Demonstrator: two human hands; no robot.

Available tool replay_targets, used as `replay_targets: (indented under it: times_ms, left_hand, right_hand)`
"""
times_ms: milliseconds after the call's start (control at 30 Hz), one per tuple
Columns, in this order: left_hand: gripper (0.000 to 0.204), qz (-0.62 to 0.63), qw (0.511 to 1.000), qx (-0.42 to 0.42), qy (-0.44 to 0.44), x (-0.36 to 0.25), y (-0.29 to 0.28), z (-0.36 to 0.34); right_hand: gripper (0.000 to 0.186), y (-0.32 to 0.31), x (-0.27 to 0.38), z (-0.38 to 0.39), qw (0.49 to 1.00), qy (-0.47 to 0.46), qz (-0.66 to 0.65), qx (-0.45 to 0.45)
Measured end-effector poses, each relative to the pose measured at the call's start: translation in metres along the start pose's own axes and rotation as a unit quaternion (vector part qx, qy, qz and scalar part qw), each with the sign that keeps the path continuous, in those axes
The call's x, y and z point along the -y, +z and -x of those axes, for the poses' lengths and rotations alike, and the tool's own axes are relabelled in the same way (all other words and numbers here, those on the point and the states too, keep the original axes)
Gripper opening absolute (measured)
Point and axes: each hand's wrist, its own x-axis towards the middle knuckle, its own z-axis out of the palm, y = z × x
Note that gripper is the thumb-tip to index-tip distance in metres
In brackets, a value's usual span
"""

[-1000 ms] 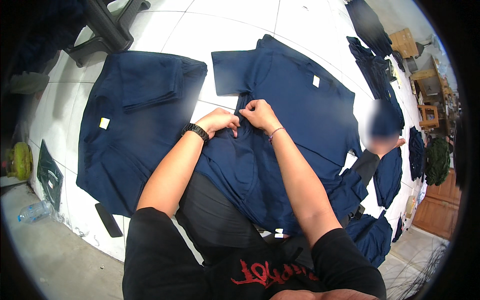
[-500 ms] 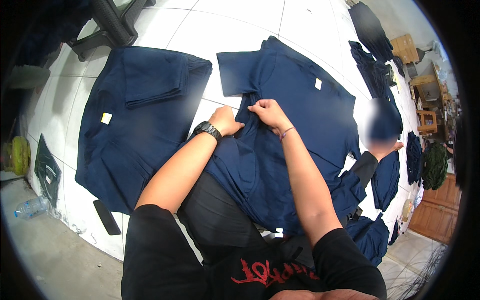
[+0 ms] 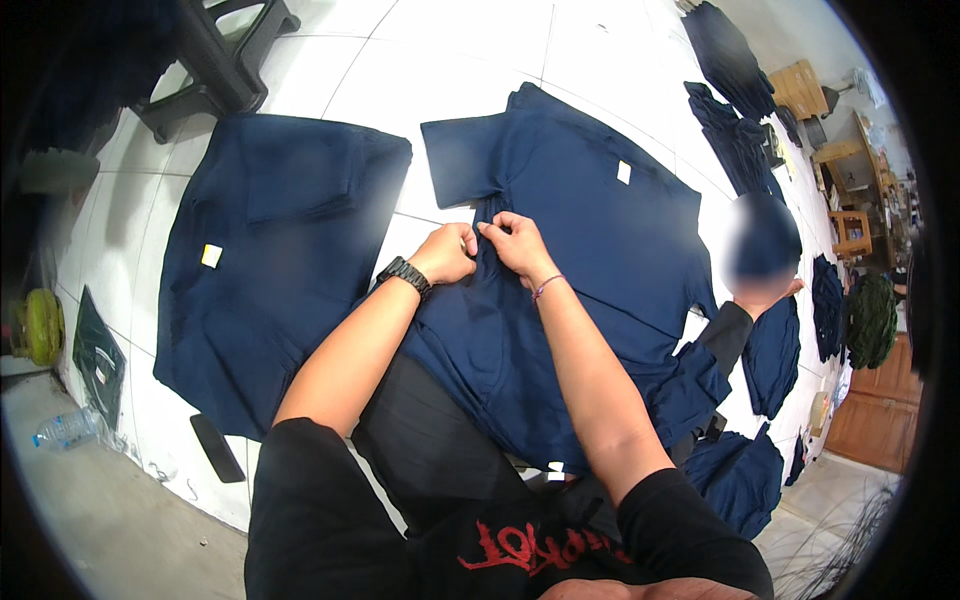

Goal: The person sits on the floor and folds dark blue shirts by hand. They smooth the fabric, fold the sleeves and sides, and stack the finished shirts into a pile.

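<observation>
A navy short-sleeved T-shirt (image 3: 610, 240) with a small white label lies spread on the tiles in front of me, and its near part bunches over my lap. My left hand (image 3: 447, 254), with a black watch on the wrist, pinches the shirt's left side below the sleeve. Close beside it, my right hand (image 3: 515, 243) also pinches the cloth at that side, fingers bent together. Whatever lies between the fingertips beyond the cloth is too small to tell. To the left lies a pile of navy garments (image 3: 270, 290) with a folded piece on top.
A dark plastic stool (image 3: 215, 75) stands at the far left. A black phone-like slab (image 3: 217, 448), a clear bottle (image 3: 68, 430) and a dark green flat packet (image 3: 98, 355) lie at left. More navy clothes (image 3: 735, 60) line the right, near a dark trouser leg (image 3: 727, 335).
My hands have come closer together at the shirt's side. The left fingers have moved up onto the cloth, and the right hand has shifted slightly left. The view has shifted a little.
</observation>
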Motion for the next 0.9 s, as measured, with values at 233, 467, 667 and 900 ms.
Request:
replay_targets:
  times_ms: [233, 467, 667, 900]
  left_hand:
    - [0.016, -0.004, 0.997, -0.011, -0.082, 0.010, -0.008, 0.000]
    - [0.041, 0.129, 0.972, 0.047, -0.190, -0.013, -0.012, -0.005]
    - [0.037, 0.088, 0.973, 0.135, -0.166, -0.016, -0.020, 0.004]
    - [0.029, 0.036, 0.981, 0.110, -0.157, -0.001, -0.024, 0.001]
  right_hand:
    - [0.036, 0.019, 0.011, 0.004, 0.985, 0.041, 0.165, -0.022]
    - [0.035, -0.003, 0.005, -0.004, 0.995, 0.026, 0.077, 0.055]
    - [0.023, -0.009, 0.010, 0.003, 0.997, 0.010, -0.012, 0.079]
    - [0.038, -0.029, 0.015, 0.016, 0.985, 0.033, -0.125, 0.116]
